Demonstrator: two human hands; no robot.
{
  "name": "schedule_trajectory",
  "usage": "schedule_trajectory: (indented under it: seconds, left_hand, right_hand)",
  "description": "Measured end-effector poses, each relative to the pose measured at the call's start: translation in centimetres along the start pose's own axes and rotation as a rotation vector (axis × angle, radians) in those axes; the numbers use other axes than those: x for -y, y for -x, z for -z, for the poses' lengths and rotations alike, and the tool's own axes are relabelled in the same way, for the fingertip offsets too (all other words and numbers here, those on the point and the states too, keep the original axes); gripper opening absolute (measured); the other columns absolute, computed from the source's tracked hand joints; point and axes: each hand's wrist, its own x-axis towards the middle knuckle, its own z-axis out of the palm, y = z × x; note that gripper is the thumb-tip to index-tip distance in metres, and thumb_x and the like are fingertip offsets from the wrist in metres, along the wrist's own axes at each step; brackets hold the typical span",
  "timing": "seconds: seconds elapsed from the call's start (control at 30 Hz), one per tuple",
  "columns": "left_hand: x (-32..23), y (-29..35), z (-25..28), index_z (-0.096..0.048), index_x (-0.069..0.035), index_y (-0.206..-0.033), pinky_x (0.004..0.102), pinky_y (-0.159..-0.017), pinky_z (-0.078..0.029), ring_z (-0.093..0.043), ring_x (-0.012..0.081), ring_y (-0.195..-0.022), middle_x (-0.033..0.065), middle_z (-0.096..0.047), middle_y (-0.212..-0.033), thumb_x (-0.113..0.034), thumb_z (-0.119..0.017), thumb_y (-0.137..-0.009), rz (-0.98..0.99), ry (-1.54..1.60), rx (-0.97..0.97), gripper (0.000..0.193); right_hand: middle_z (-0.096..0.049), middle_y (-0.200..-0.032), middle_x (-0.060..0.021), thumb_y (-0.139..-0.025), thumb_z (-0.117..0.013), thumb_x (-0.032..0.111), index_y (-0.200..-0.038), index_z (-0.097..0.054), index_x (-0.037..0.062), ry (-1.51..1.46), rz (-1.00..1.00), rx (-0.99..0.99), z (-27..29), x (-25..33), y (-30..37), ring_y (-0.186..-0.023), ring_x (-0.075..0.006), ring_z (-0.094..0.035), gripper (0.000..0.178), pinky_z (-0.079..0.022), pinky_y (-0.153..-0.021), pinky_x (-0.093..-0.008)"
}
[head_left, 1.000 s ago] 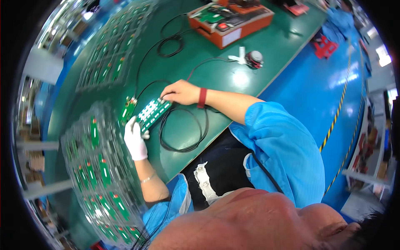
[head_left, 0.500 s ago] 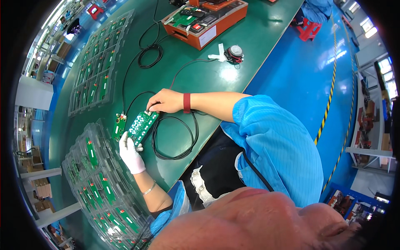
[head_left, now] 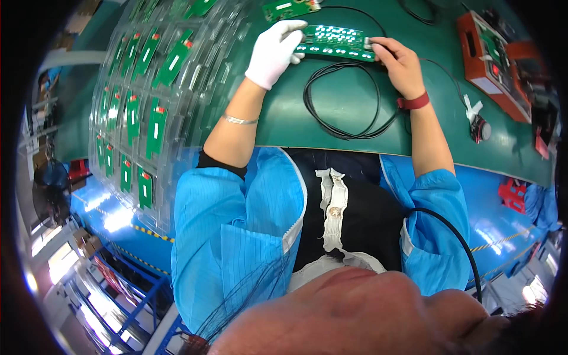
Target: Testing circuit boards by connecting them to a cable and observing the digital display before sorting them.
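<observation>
My gloved left hand (head_left: 274, 54) and bare right hand (head_left: 402, 68) steady a lit green circuit board (head_left: 335, 44) between them over a green worktable (head_left: 284, 121). The left grips the board's left end between thumb and fingers; the right pinches closely at a pale connector (head_left: 368, 44) on its other end. Whether the board's underside touches the tabletop, I cannot tell.

Half a second earlier the board slanted across my view; now it runs nearly level near the top, its white lights glowing as before and both my holds unchanged. With the view swung round, the clear trays (head_left: 188, 89) of green boards have gone from lower to upper left, and the orange case (head_left: 473, 50) from the top to the right edge. Below it sits a round speaker-like part (head_left: 481, 129) with white tape (head_left: 472, 107) beside it. A smaller green board (head_left: 289, 8) lies just beyond my left hand, and a coil of black cable (head_left: 349, 137) rests on my side of the lit board.
</observation>
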Motion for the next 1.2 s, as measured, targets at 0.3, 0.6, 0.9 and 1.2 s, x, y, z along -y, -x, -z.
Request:
schedule_trajectory:
  seconds: [0.3,0.6,0.9,1.2]
  left_hand:
    - [0.0,-0.4,-1.2,-0.064,0.002,-0.123,0.0215,-0.061,-0.052,-0.062,0.0130,-0.065,0.0121,-0.069,-0.103,-0.009,-0.054,-0.095,-0.016,0.018,0.054,0.032]
    - [-0.2,-0.2,-0.9,-0.063,0.002,-0.124,0.0244,-0.069,-0.053,-0.061,0.0138,-0.074,0.0112,-0.069,-0.102,-0.005,-0.059,-0.094,-0.083,0.072,0.062,0.031]
    - [0.8,-0.9,-0.4,-0.063,0.003,-0.126,0.0310,-0.097,-0.050,-0.064,0.0208,-0.106,0.0135,-0.067,-0.120,-0.006,-0.058,-0.096,-0.328,-0.325,0.076,0.032]
    - [1.2,-1.2,-0.6,-0.061,0.005,-0.126,0.0325,-0.095,-0.050,-0.065,0.0239,-0.102,0.0171,-0.067,-0.117,-0.003,-0.055,-0.094,-0.264,-0.266,0.065,0.033]
  right_hand:
    - [-0.067,-0.086,-0.0018,-0.096,-0.063,0.010,-0.113,-0.072,0.0007,0.008,-0.036,-0.013,0.4,-0.5,0.0,-0.074,-0.0087,-0.057,0.022,-0.046,-0.069,-0.0191]
    - [-0.073,-0.093,-0.0021,-0.093,-0.064,0.008,-0.110,-0.073,0.0015,-0.060,0.020,0.029,0.3,0.5,0.0,-0.076,-0.0084,-0.060,0.020,-0.050,-0.073,-0.0193]
    - [-0.074,-0.087,-0.0016,-0.087,-0.069,0.011,-0.106,-0.074,0.0058,-0.025,0.166,-0.014,0.0,-2.3,-0.6,-0.066,-0.0092,-0.057,0.021,-0.048,-0.064,-0.0229]
    - [-0.068,-0.075,-0.0018,-0.087,-0.069,0.013,-0.104,-0.075,0.0069,0.043,0.158,-0.020,0.1,-1.0,0.1,-0.059,-0.0126,-0.052,0.019,-0.044,-0.060,-0.0253]
